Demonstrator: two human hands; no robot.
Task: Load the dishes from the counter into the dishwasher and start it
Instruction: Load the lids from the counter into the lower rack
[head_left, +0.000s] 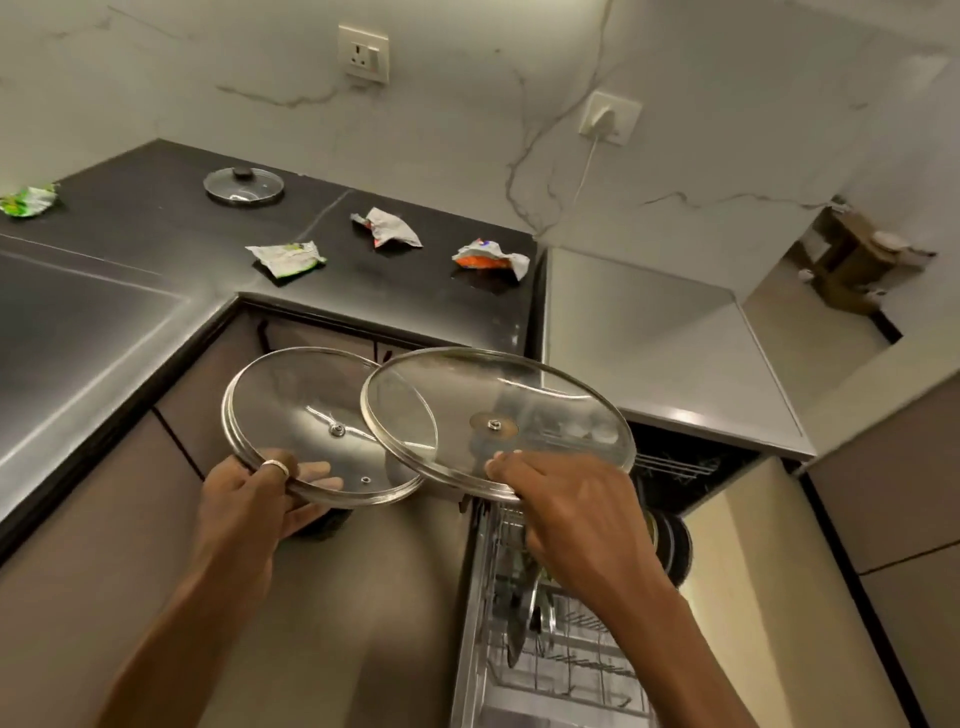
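Pinching smaller round steel-rimmed glass lid (311, 410) at its seven-o'clock rim with left hand (260, 483); gripping larger overlapping glass lid (493, 405) at six o'clock with right hand (566, 514). Likely stiff, slick, breakable: hold by metal rims. Wire dishwasher rack (561, 665) at five o'clock.

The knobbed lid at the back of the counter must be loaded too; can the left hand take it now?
Probably not yet: the left hand grips a glass lid. The counter before the knobbed lid looks unobstructed, so emptying that hand first should do.
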